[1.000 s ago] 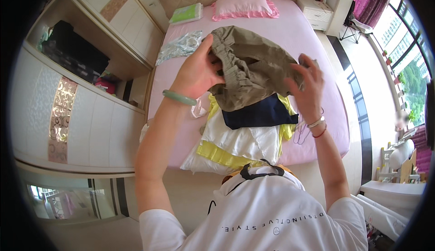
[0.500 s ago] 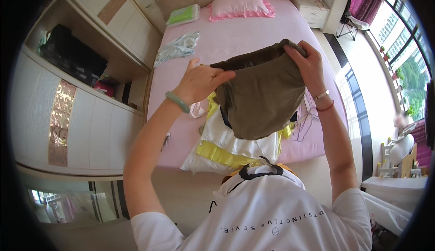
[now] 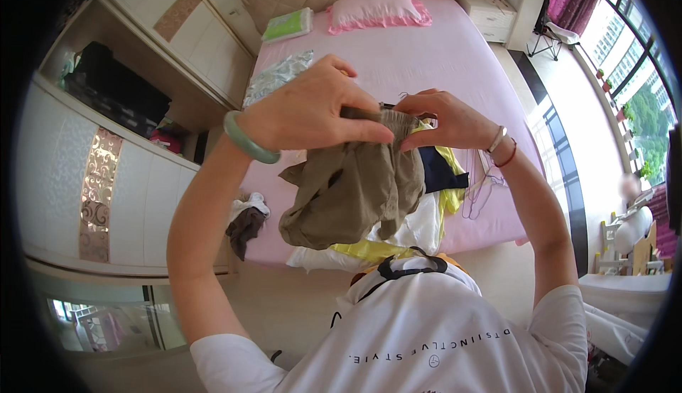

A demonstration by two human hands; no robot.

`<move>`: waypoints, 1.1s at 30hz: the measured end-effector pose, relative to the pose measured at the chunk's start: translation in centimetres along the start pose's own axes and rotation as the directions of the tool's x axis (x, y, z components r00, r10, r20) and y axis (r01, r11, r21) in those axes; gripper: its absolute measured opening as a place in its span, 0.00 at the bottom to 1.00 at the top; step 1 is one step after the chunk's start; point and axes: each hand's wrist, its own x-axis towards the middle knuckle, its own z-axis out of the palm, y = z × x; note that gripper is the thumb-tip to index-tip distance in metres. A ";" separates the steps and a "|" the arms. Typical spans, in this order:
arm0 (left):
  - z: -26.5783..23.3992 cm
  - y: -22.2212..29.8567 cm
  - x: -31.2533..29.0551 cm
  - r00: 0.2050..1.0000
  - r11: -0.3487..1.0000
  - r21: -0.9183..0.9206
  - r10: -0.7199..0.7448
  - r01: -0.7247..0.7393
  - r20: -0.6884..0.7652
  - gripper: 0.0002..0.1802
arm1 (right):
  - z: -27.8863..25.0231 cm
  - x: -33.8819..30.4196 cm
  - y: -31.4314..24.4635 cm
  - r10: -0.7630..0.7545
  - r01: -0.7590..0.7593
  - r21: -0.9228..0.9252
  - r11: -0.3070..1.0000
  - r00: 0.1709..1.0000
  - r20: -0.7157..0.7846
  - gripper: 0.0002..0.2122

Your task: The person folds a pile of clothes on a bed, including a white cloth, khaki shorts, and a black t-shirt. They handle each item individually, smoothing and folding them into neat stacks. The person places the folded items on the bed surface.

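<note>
Two grips of ours pinch the shorts (image 3: 348,198) at the waistband (image 3: 399,124): left hand (image 3: 305,109) and right hand (image 3: 453,120) close together, thumbs toward each other, neither clearly nearer. From them the shorts hang above the bed (image 3: 426,52), bunched, long axis slanting down toward us and leftward. Both hands bend inward at the wrist. Navy cloth (image 3: 443,170) lies right of the shorts; the pillow (image 3: 378,13), far beyond them.

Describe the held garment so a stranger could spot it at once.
Find the wide, pink-sheeted bed. Above its near end, the left hand and right hand hold an olive-brown fabric garment by its gathered waistband. Only it is raised; the darker brown cloth lies at the bed's left edge.
</note>
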 end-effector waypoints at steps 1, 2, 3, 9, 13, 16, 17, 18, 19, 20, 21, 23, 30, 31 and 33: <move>-0.2 -0.6 -0.4 0.991 0.988 -0.096 -0.126 0.122 -0.040 0.20 | -0.5 -0.4 0.8 -0.076 0.059 -0.177 0.983 0.993 -0.093 0.17; -0.3 -1.4 -0.8 0.965 0.952 -0.197 -0.252 0.235 -0.068 0.20 | -0.7 -0.4 1.3 -0.168 0.099 -0.351 0.931 0.971 -0.171 0.15; -0.2 -1.9 -1.2 0.920 0.891 -0.297 -0.383 0.344 -0.080 0.20 | -0.5 0.0 1.4 -0.303 0.060 -0.520 0.852 0.866 -0.398 0.13; 1.4 -3.4 -1.4 0.780 0.689 -0.685 -0.555 0.236 -0.289 0.21 | 4.8 0.3 -5.7 -0.172 0.249 0.138 0.959 0.892 -0.418 0.07; 1.2 -1.7 -0.1 0.780 0.867 -0.183 -0.497 0.463 -0.380 0.18 | 7.3 0.6 -2.4 -0.209 0.136 -0.407 0.903 0.968 -0.140 0.04; 2.7 -2.1 0.1 0.794 0.844 0.316 -0.191 0.433 -0.577 0.20 | 6.4 -0.2 -1.5 -0.161 0.119 -0.826 0.552 0.986 0.035 0.03; 2.9 -2.2 0.2 0.771 0.838 0.284 -0.228 0.467 -0.595 0.22 | 5.5 -0.9 -1.8 -0.141 0.107 -0.830 0.547 0.989 0.035 0.03; 2.8 -2.7 -0.3 0.751 0.814 0.284 -0.254 0.506 -0.610 0.22 | 4.7 -1.0 -2.6 -0.134 0.109 -0.830 0.546 0.990 0.042 0.03; 2.8 -3.4 -0.8 0.731 0.795 0.280 -0.275 0.538 -0.625 0.22 | 3.8 -1.5 -3.7 -0.229 0.120 -0.797 0.592 0.973 -0.024 0.03; 2.8 -4.1 -1.1 0.710 0.775 0.275 -0.296 0.569 -0.639 0.22 | 3.0 -1.5 -4.4 -0.273 0.138 -0.749 0.648 0.960 -0.060 0.03; 2.7 -4.6 -1.1 0.720 0.793 0.239 -0.323 0.560 -0.614 0.22 | 2.1 -1.7 -5.0 -0.306 0.148 -0.702 0.696 0.946 -0.103 0.03; 2.6 -5.7 -1.0 0.739 0.822 0.166 -0.377 0.545 -0.559 0.22 | 1.3 -2.0 -4.5 -0.289 0.156 -0.596 0.788 0.948 -0.134 0.05; 2.0 -6.6 0.6 0.662 0.594 -0.729 -0.702 0.341 -0.263 0.25 | 1.5 -1.9 -1.8 -0.182 -0.013 -0.385 0.923 0.866 -0.466 0.08; 1.7 -5.6 0.9 0.663 0.564 -0.766 -0.705 0.308 -0.252 0.25 | 1.9 -2.0 -1.9 -0.190 -0.053 -0.413 0.909 0.830 -0.525 0.09; 1.9 -5.5 1.3 0.683 0.520 -0.814 -0.695 0.260 -0.225 0.24 | 3.4 -2.8 -3.3 -0.051 -0.160 -0.377 0.912 0.868 -0.493 0.12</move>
